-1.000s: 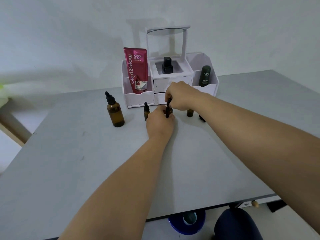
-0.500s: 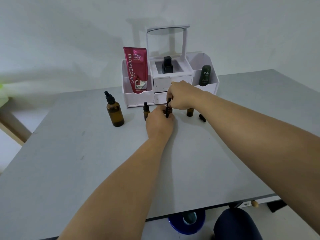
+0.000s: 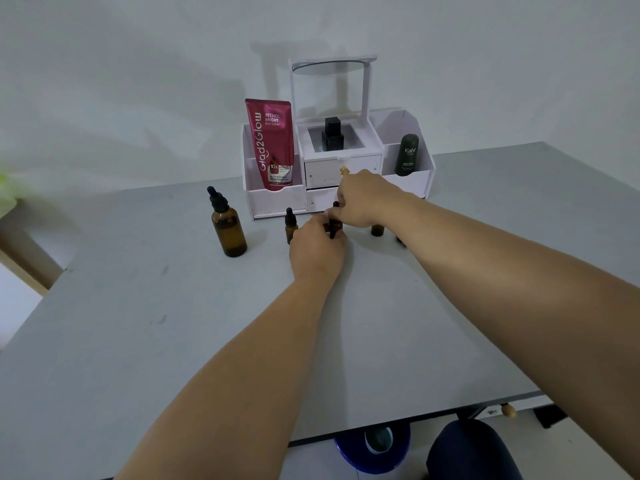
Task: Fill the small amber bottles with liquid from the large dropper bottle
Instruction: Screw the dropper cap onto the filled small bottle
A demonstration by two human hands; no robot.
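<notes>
Both hands meet on one small bottle (image 3: 334, 226): left hand (image 3: 317, 245) curls round its body from 6 o'clock, right hand (image 3: 363, 199) pinches its cap (image 3: 335, 204) from 2 o'clock. Large bottle (image 3: 229, 230) stands at their 9 o'clock.

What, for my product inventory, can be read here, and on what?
"Glad2Glow": red pouch, running up its side.
"RETINOL BRIGHT BODY SERUM": same pouch, upper part.
"10x": same pouch, lower part.
"Kahf": dark green bottle.
Smaller print on both: too blurred to read.
</notes>
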